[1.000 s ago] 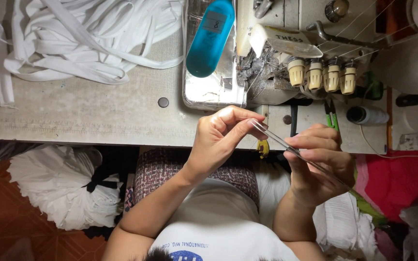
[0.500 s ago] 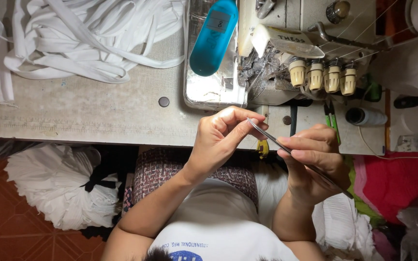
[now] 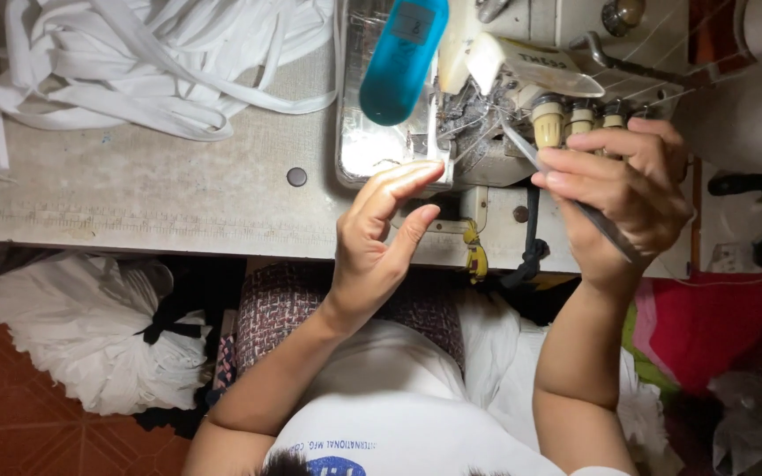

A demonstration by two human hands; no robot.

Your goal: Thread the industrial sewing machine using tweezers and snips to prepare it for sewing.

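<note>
Right of centre, up by the machine: right hand (image 3: pixel 623 189) has its fingers clenched around slim metal tweezers (image 3: pixel 575 198)
Left hand: left hand (image 3: pixel 381 238) sits mid-frame, fingers loose and half spread, holding nothing, index tip near the shiny metal plate (image 3: pixel 372 145)
Tweezers: long axis runs diagonally, tip aimed to the upper left into the sewing machine (image 3: pixel 522 97), back end sticking out lower right past the palm
Tip: just beside the cream tension knobs (image 3: pixel 549 119), can't tell if it touches anything or pinches a thread
Risk: I'd say the point could snag or slip among the tangled bits there, because the grip sits far back along the shaft
Other risk: left fingers are close to the works, a slip could poke them
Elsewhere: white strapping (image 3: pixel 134 62) piled upper left on the surface (image 3: pixel 134 194), blue bottle (image 3: pixel 403 57) top centre
</note>
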